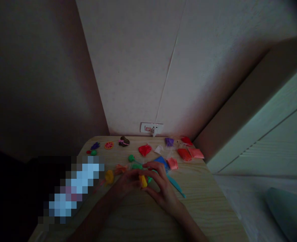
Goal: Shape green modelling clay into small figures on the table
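Both hands meet over the near middle of the table. A small piece of yellow modelling clay (143, 182) is between them. My left hand (128, 180) has its fingertips closed on the clay's left side. My right hand (163, 188) arches over from the right, its thumb and curled fingers around the same piece. Just behind the fingers lie a shiny green wrapper (150, 179) and a green lump (136, 166), partly hidden. A blue packet (163, 162) and a teal plastic tool (176, 186) lie beyond and beside my right hand. Another yellow lump (109, 176) sits left of my left hand.
Soft packets, among them a red one (144, 150), a purple one (169, 142) and a pink one (196, 153), lie toward the back. Small shaped pieces, including an orange-and-pink wheel (109, 145) and a brown piece (124, 141), stand back left. A wall socket (152, 128) holds a plug.
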Demonstrator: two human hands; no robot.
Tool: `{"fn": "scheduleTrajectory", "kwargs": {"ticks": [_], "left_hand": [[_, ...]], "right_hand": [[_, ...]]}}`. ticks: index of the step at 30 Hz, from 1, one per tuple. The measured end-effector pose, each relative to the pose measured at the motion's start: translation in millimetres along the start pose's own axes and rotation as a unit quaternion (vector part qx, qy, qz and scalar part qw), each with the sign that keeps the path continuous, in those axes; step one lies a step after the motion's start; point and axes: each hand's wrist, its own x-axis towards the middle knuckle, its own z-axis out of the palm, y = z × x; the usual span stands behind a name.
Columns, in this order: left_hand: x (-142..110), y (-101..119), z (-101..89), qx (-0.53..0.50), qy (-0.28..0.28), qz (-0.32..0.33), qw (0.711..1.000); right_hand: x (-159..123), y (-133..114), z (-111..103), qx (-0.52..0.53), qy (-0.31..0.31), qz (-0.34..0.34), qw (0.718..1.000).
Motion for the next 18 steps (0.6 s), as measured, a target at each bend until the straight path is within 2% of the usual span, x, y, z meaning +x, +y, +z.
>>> {"fn": "scheduleTrajectory", "kwargs": {"ticks": [10,18], "left_hand": [[2.2,0.7,-1.2,0.009,0.001,-0.005,1.0],[2.4,1.9,-5.4,0.026,-0.027,-0.011,0.999]], "right_hand": [[-0.2,-1.1,0.5,-0.01,0.002,-0.016,1.0],[-0.7,-0.1,2.1,-0.028,-0.006,-0.025,0.999]]}}
